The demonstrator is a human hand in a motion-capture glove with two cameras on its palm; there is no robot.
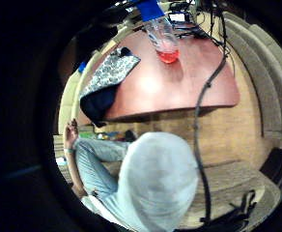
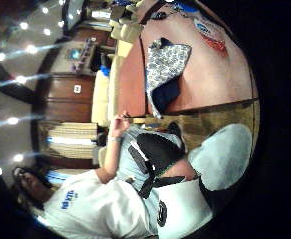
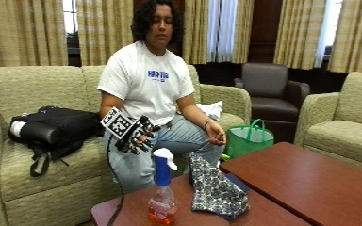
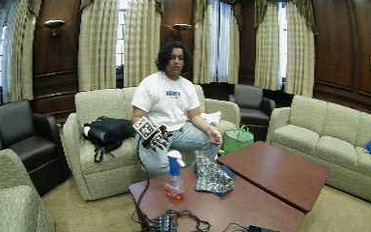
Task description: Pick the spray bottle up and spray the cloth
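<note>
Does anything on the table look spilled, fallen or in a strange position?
Nothing is spilled. The spray bottle stands upright. The only odd point: the patterned cloth lies bunched, part of it hanging over the table edge.

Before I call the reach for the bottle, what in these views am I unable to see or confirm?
- Spray bottle nozzle direction: too small in outside views; its top is cut off in the little finger side palm view.
- Gloved right hand: it hangs above the knee, short of the bottle; the marker covers its back.
- Cloth: its far side is hidden by its own folds.
- Writing on the bottle: too blurred.

Black backpack [image 3: 54,129] on beige sofa [image 3: 24,89]; green bag [image 3: 249,139] on floor beside sofa.
</note>
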